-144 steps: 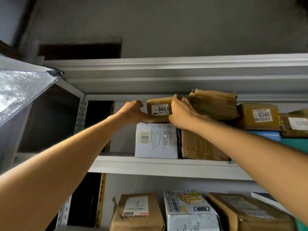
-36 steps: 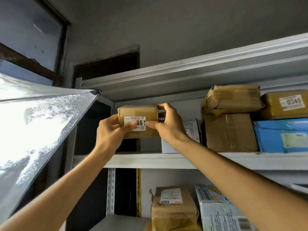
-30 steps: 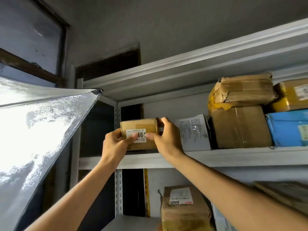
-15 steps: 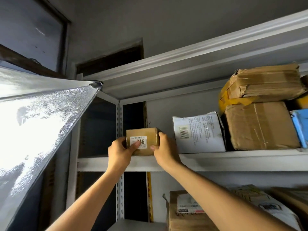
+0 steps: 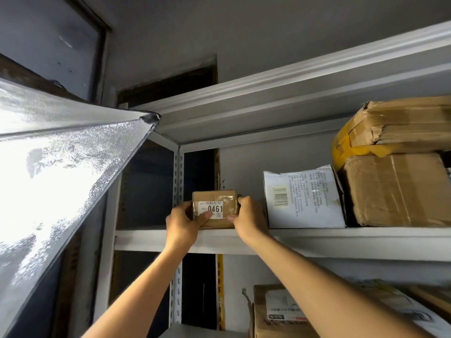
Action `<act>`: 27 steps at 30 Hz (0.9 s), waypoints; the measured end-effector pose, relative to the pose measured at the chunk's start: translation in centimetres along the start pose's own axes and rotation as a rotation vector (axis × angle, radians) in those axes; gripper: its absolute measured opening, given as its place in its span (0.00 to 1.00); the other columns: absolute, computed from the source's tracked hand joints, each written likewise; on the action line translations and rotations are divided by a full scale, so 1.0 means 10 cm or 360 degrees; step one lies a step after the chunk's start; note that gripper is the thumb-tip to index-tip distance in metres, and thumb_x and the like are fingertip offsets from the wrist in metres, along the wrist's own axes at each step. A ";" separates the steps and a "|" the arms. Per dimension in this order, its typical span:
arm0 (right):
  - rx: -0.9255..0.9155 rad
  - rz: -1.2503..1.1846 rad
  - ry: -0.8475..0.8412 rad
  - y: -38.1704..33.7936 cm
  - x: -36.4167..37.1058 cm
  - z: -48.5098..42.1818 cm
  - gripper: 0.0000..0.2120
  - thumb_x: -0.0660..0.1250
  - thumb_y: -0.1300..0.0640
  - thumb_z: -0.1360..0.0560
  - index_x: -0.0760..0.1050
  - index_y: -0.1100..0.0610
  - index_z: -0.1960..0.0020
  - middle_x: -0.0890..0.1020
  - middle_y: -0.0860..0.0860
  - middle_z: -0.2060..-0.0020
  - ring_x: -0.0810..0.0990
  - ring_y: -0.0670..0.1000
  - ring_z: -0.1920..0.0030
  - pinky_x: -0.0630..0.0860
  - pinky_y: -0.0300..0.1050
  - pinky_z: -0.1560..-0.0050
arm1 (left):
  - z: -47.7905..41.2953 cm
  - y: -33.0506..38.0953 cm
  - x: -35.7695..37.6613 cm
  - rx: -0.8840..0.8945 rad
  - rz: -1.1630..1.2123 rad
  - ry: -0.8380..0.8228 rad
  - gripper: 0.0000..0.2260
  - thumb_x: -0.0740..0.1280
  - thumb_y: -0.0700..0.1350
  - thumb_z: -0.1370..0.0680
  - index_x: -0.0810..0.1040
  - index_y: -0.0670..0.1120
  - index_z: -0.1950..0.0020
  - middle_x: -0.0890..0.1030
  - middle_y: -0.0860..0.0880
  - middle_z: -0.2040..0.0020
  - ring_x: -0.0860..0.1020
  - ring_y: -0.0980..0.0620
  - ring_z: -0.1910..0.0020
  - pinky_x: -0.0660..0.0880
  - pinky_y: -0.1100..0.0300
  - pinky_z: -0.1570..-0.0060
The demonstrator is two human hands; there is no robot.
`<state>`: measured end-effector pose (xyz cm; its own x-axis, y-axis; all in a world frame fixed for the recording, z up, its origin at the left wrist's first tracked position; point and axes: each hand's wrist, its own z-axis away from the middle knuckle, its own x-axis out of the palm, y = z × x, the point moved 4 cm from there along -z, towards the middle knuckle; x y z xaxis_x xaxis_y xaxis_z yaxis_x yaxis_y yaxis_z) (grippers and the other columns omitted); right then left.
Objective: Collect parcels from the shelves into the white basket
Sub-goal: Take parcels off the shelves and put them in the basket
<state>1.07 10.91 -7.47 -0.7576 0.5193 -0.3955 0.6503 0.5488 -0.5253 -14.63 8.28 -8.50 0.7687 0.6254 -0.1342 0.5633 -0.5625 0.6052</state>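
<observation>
The right edge of the frame cuts off the brown carton [image 5: 397, 189] and the crumpled, yellow-taped package [image 5: 395, 125] stacked on top of it. At the bottom, the right forearm crosses a lower brown package [image 5: 262, 311], and its white label is too blurred to read. The silvery sheet [image 5: 61, 179] filling the left glares too brightly to show any detail.

The small brown parcel [image 5: 214, 209] sits mid-frame at the left end of the grey shelf [image 5: 341, 240], its bottom edge at the board. I cannot tell whether it rests there or is held just off it. Its white label has a barcode and the number 0461, and smaller print beside that is partly under a thumb. The white box [image 5: 302, 198] just to its right carries a barcode and lines of print too fine to read.

Two hands hold the parcel. The left hand [image 5: 181, 224] grips its left side with the thumb across the front, and the right hand [image 5: 246, 215] curls round its right side. Four packages are on this shelf, counting the held one.
</observation>
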 end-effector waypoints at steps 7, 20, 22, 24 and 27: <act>-0.0232 -0.0049 0.0053 -0.17 -0.30 0.22 0.22 0.68 0.63 0.24 0.72 0.55 0.31 0.80 0.52 0.41 0.78 0.52 0.41 0.75 0.41 0.45 | 0.11 0.13 -0.05 0.0003 -0.0142 -0.0076 0.31 0.78 0.40 0.33 0.71 0.45 0.33 0.81 0.48 0.45 0.78 0.53 0.51 0.76 0.66 0.55; -0.0883 0.1139 -0.0054 -0.45 -1.32 0.69 0.12 0.60 0.54 0.21 0.75 0.60 0.43 0.77 0.57 0.43 0.73 0.58 0.40 0.70 0.51 0.43 | 0.46 1.16 0.08 0.0700 -0.0965 -0.0519 0.31 0.79 0.44 0.33 0.72 0.47 0.33 0.77 0.46 0.40 0.77 0.46 0.42 0.77 0.55 0.46; -0.0855 0.1187 -0.0024 -0.38 -1.49 0.68 0.12 0.59 0.56 0.21 0.75 0.60 0.43 0.77 0.58 0.43 0.73 0.58 0.40 0.72 0.50 0.44 | 0.49 1.29 0.18 0.0725 -0.1035 -0.0560 0.32 0.78 0.45 0.33 0.70 0.46 0.31 0.76 0.45 0.38 0.76 0.45 0.41 0.77 0.54 0.45; -0.0793 0.1201 -0.0027 -0.29 -1.63 0.67 0.12 0.59 0.57 0.21 0.75 0.61 0.42 0.77 0.57 0.42 0.73 0.57 0.41 0.72 0.49 0.45 | 0.51 1.38 0.25 0.0738 -0.1043 -0.0569 0.32 0.78 0.45 0.32 0.70 0.46 0.31 0.75 0.44 0.38 0.76 0.44 0.41 0.77 0.52 0.44; -0.0697 0.1243 -0.0011 -0.15 -1.79 0.64 0.14 0.61 0.57 0.22 0.75 0.61 0.40 0.77 0.57 0.40 0.74 0.58 0.40 0.74 0.49 0.42 | 0.52 1.44 0.33 0.0747 -0.1005 -0.0569 0.30 0.78 0.45 0.32 0.71 0.45 0.33 0.76 0.44 0.39 0.76 0.45 0.43 0.78 0.53 0.46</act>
<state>13.31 -3.41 -4.40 -0.0892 0.8463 -0.5252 0.9427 0.2420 0.2299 -2.44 -0.57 -4.26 0.2743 0.7326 -0.6229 0.9235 -0.3814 -0.0419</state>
